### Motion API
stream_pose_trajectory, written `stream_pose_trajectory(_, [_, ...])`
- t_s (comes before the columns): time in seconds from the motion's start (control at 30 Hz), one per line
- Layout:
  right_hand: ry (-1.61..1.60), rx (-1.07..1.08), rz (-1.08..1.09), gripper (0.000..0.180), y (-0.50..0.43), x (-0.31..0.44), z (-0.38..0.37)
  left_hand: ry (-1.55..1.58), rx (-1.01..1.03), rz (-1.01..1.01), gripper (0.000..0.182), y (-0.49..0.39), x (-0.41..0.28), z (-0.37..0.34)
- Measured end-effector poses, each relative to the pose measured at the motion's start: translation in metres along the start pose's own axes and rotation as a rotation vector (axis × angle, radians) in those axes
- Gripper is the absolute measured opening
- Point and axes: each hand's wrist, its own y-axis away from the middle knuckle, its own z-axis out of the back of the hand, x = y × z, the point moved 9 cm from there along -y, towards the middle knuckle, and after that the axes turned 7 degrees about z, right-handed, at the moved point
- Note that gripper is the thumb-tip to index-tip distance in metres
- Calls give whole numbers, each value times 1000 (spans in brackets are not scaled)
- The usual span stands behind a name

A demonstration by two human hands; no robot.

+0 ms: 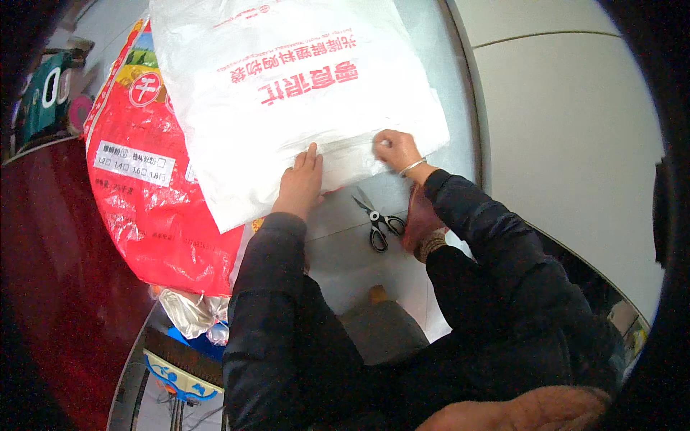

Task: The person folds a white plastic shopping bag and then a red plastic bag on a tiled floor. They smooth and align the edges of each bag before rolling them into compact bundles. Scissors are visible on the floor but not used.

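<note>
A large white plastic shopping bag (248, 145) with red printing lies spread out before me, the print upside down to my view. My left hand (301, 180) rests on its near edge, back of the hand up and fingers stretched forward. Farther right along the same edge, my right hand (398, 150) is on the bag with curled fingers and is slightly blurred. Whether it pinches the plastic cannot be made out. Faint creases run across the bag between both hands. Under its left part is a red printed sack (145, 215).
Scissors (374, 216) with black handles lie partly spread on the grey tiled floor (337, 242), beside my shoe (422, 218). A grey stool seat (383, 329) shows between my legs. At lower left is a broom (180, 372); a dark green box (43, 97) stands at upper left.
</note>
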Motion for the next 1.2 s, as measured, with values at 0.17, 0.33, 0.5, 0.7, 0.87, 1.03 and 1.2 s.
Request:
stream_pose_trajectory(0.17, [168,53,318,10,-20,43,-53,84,28,5,91,4,5,-2])
stream_pose_trajectory(0.33, [644,231,395,9,-26,50,-90,71,-4,-5,86,5,18,-23])
stream_pose_trajectory(0.5, [370,203,211,12,-36,48,-76,-196,-244,-28,61,36,37,-32])
stream_pose_trajectory(0.7, [-90,188,-14,13,-30,30,-67,-146,-160,28,59,40,44,-39])
stream_pose_trajectory(0.87, [272,145,466,13,-18,77,-92,-143,-94,43,62,40,41,-39])
stream_pose_trajectory(1.03, [595,280,356,13,-18,77,-122,-122,-86,29,67,43,37,-31])
stream_pose_trajectory(1.2, [451,251,301,14,-32,65,-114,12,-71,53,69,53,38,-20])
